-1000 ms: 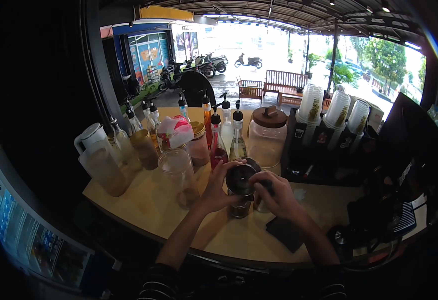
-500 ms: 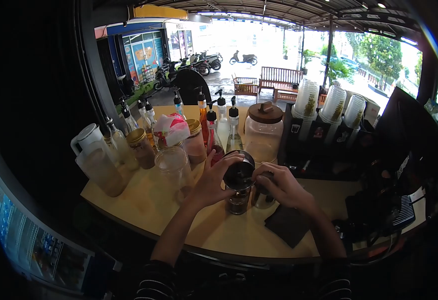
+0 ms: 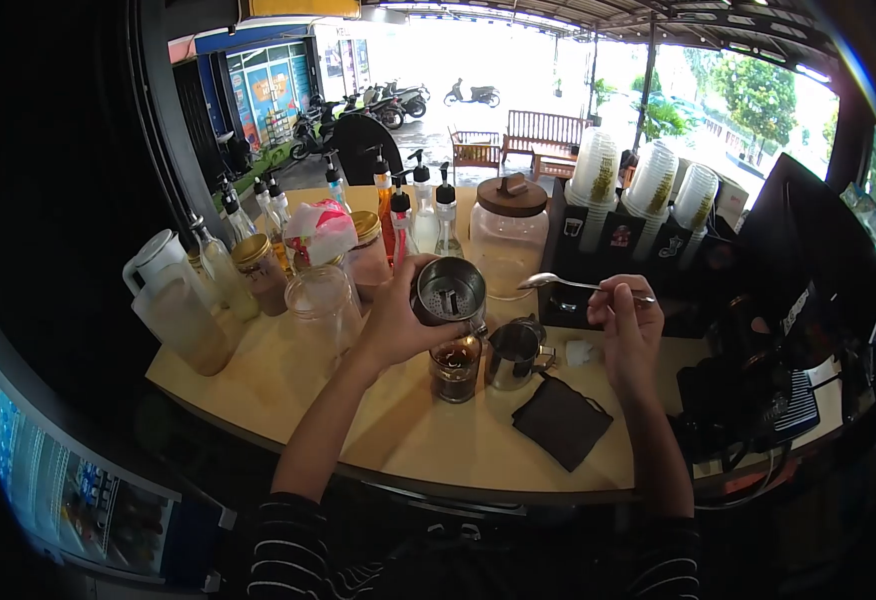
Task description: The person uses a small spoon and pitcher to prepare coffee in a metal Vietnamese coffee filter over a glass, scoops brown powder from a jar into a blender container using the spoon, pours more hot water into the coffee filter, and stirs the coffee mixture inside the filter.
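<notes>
My left hand (image 3: 406,312) is wrapped round a metal coffee drip filter (image 3: 449,290), tilted so its perforated inside faces me. Just below the filter a glass (image 3: 454,372) with brown liquid stands on the counter. Pinched in my right hand (image 3: 633,330) is a metal spoon (image 3: 570,284), held level in the air with its bowl pointing left towards the filter. Between my hands, a metal pitcher (image 3: 511,362) stands beside the glass. A folded dark cloth (image 3: 564,420) lies in front of the pitcher.
Left of my hands are a glass jar (image 3: 320,300), lidded jars (image 3: 258,262), a plastic pitcher (image 3: 183,325) and several pump bottles (image 3: 445,215). A large wooden-lidded jar (image 3: 510,235) stands behind. Stacked plastic cups (image 3: 648,180) and a dark monitor (image 3: 808,250) are at right.
My right hand has moved right, away from the filter, and the spoon now shows in it. My left hand has shifted left and up with the filter. The pitcher is uncovered.
</notes>
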Available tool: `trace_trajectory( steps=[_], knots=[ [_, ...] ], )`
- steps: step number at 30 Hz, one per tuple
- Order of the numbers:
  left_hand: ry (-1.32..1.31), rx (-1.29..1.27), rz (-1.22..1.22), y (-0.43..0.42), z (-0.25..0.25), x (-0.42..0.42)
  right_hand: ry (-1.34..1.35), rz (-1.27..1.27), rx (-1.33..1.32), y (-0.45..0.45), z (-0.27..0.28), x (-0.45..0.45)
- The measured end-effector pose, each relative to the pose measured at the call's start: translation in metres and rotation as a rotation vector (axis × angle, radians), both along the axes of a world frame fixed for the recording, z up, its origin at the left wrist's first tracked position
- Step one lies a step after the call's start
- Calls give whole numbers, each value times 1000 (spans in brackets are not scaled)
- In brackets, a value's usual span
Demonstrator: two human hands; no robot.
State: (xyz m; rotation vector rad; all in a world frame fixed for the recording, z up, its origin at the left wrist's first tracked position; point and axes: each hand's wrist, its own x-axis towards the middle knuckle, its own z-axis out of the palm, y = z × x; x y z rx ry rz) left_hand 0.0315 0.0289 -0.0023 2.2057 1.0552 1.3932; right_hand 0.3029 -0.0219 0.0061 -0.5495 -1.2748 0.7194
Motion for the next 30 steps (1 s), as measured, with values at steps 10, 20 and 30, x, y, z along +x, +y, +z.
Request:
trace_trajectory(
  steps=[10, 20, 30],
  knots=[
    [-33, -92, -63, -4, -9, 10, -76, -241, -283, 18, -86, 50],
    [-55, -169, 30, -9, -18, 9, -333, -136, -356, 40, -160, 51],
    [-99, -54, 4, -18, -43, 8, -849, -322, -389, 21, -173, 43]
  ],
)
